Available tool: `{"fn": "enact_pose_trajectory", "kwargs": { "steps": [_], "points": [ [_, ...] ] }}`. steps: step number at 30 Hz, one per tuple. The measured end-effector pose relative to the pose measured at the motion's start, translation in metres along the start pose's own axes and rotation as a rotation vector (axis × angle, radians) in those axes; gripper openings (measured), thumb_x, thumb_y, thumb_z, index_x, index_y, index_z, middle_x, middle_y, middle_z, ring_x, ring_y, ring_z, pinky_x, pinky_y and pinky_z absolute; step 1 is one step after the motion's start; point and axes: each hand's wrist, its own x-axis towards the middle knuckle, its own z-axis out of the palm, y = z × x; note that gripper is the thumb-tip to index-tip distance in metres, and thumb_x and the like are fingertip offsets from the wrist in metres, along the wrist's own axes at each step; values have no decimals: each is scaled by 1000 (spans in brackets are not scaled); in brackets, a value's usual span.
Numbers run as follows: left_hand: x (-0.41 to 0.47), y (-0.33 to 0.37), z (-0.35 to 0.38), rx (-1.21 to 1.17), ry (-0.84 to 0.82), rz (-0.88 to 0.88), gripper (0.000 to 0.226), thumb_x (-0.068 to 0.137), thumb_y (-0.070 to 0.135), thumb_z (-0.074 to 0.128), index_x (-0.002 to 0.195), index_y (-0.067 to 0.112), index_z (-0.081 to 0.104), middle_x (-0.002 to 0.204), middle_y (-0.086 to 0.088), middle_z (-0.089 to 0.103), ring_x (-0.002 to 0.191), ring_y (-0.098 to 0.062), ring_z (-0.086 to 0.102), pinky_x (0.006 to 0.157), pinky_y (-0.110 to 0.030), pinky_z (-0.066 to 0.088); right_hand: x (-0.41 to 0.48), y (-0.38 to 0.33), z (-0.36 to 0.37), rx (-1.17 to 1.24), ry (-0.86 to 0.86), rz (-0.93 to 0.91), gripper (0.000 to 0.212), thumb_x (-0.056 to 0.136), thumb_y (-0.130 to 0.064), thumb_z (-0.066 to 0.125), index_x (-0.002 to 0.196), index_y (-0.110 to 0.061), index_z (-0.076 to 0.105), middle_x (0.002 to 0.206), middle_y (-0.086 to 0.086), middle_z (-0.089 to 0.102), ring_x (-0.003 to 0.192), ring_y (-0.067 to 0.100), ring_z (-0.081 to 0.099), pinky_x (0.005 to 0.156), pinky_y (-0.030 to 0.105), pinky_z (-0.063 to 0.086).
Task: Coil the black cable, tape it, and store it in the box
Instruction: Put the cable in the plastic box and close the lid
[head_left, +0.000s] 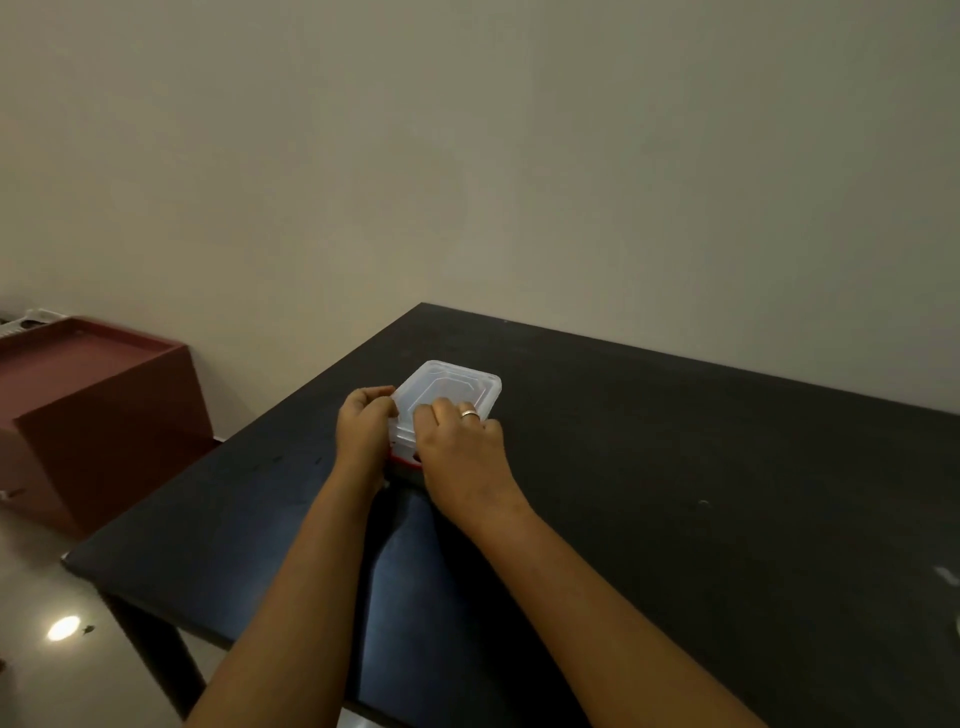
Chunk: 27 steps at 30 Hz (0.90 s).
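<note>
Head view showed one translucent rectangular plastic box (457, 387), lid on, standing on the black worktop (675, 467) between two hands: left hand (363, 431) pinched its left edge, right hand (462, 452) clamped its near edge.

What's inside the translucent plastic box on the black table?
Cannot tell: its translucent lid is on, and the left hand and right hand cover the near side. Only a red strip shows low between them. No cable visible.
</note>
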Motion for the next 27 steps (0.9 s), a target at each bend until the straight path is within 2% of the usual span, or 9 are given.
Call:
{"fn": "enact_pose_trajectory", "kwargs": {
  "steps": [4, 7, 9, 12, 13, 16, 18, 21, 27],
  "points": [
    [-4, 4, 0, 28, -17, -7, 18, 90, 3, 47, 106, 10, 53, 87, -1, 55, 75, -15, 56, 59, -27, 49, -7, -4, 10, -30, 72, 27, 36, 66, -26, 83, 94, -14, 63, 87, 5, 66, 73, 19, 66, 56, 31, 54],
    [-6, 6, -4, 33, -36, -36, 19, 89, 5, 52, 108, 9, 54, 92, -5, 58, 77, -17, 59, 61, -29, 51, -6, -3, 6, 0, 84, 3, 29, 71, -25, 80, 92, -12, 64, 84, 6, 66, 70, 20, 66, 58, 33, 55],
    [-7, 2, -9, 109, 10, -43, 19, 89, 13, 58, 107, 11, 54, 99, -9, 60, 77, -17, 59, 59, -28, 49, 0, 3, -4, 96, 10, -26, 23, 81, -25, 70, 97, -10, 65, 90, 8, 66, 76, 23, 65, 67, 37, 53],
    [-11, -7, -20, 330, 75, -74, 35, 86, 39, 62, 107, 12, 53, 102, -9, 58, 84, -20, 59, 65, -32, 52, 16, 24, -18, 563, -224, 157, 21, 92, -31, 57, 103, -16, 66, 101, 4, 68, 88, 17, 64, 82, 36, 54],
    [-13, -9, -21, 384, 66, -86, 40, 85, 46, 61, 106, 12, 52, 102, -10, 57, 88, -23, 59, 70, -37, 54, 22, 33, -17, 667, -216, 247, 19, 92, -31, 57, 103, -18, 67, 102, 2, 68, 91, 15, 64, 83, 36, 55],
    [-17, -11, -21, 470, 43, -108, 46, 84, 56, 57, 102, 14, 50, 100, -9, 58, 90, -25, 61, 79, -42, 55, 45, 63, 0, 620, -75, 475, 21, 90, -27, 60, 110, -21, 65, 113, 1, 64, 105, 19, 59, 89, 40, 54],
    [-18, -10, -22, 491, 67, -104, 49, 81, 61, 57, 101, 16, 51, 98, -9, 60, 87, -25, 63, 79, -44, 56, 59, 76, 10, 655, -184, 608, 35, 89, -29, 62, 123, -18, 58, 125, 5, 59, 116, 24, 55, 96, 42, 49],
    [-19, -8, -22, 534, 103, -71, 47, 79, 62, 58, 96, 18, 52, 94, -9, 62, 83, -25, 65, 76, -44, 57, 75, 85, 15, 949, -376, 774, 47, 90, -29, 62, 133, -13, 51, 134, 8, 53, 121, 25, 51, 99, 40, 44],
    [-15, -2, -19, 378, 68, -115, 38, 85, 48, 61, 102, 15, 51, 102, -9, 60, 84, -22, 63, 65, -34, 55, 80, 88, 29, 1160, -516, 826, 22, 87, -18, 66, 108, -17, 61, 113, 8, 64, 105, 24, 60, 101, 46, 45]
  ]
}}
